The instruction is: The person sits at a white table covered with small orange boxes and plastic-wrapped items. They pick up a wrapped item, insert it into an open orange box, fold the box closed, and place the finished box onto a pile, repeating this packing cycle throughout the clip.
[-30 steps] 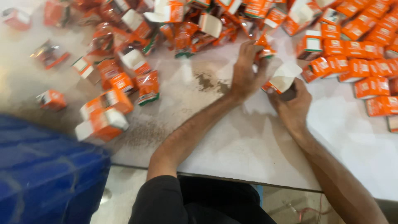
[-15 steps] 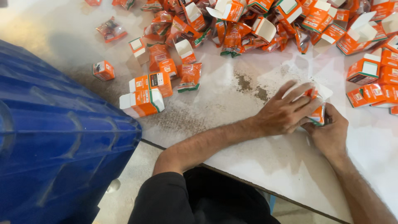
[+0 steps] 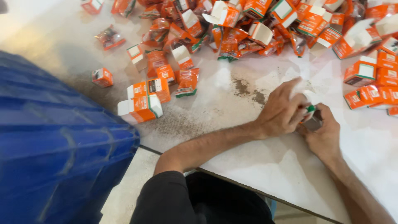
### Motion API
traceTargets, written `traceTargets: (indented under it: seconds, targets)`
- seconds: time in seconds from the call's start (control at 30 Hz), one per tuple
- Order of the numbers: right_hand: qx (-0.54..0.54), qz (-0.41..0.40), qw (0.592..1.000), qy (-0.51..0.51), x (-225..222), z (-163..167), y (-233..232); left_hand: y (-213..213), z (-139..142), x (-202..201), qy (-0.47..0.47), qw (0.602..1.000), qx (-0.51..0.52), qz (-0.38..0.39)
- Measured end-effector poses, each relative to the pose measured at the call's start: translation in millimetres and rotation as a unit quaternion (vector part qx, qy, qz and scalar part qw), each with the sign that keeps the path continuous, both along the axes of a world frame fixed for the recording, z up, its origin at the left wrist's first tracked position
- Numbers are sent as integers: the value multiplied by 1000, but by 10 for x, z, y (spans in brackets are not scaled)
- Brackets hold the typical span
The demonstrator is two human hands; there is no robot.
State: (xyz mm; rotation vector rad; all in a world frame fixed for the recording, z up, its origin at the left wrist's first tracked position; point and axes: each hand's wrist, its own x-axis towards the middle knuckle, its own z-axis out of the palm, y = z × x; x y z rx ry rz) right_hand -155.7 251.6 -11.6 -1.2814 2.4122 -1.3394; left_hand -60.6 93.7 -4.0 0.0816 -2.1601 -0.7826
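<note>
My left hand point(image 3: 282, 110) and my right hand point(image 3: 321, 132) meet over a small orange and white carton point(image 3: 309, 113) on the white table point(image 3: 257, 166). Both hands grip it, and their fingers hide most of it; only a green and white edge shows. A heap of orange cartons and orange sachets point(image 3: 232, 29) lies along the far side of the table. A white and orange carton point(image 3: 140, 108) lies on its side to the left of my left forearm.
A large blue plastic drum point(image 3: 58, 149) fills the lower left, close to the table's edge. More orange cartons point(image 3: 373, 83) are stacked at the right. A dark smear of spilled powder point(image 3: 248, 91) marks the table beyond my hands.
My hands have drawn nearer to the table's front edge with the carton between them. The view has swung left and down, so more of the blue drum shows.
</note>
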Motion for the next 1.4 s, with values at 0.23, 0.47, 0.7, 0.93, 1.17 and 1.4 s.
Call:
traceTargets:
  seconds: [0.23,0.47,0.7,0.93,1.17,1.4]
  targets:
    - [-105,38,994,6,70,-52,-23,-127,-294,-129,-129,962,239,-24]
    - [-6,50,984,173,181,78,70,-242,61,104,-193,908,337,-154]
    - [26,55,977,202,244,236,31,-438,184,43,-233,801,504,-224]
    - [72,15,996,49,257,243,27,-251,226,125,-71,966,134,-209]
    - [36,12,998,53,247,173,14,-303,206,244,-69,971,-2,-229]
    - [53,13,998,34,253,221,17,-320,139,232,-62,964,-19,-256]
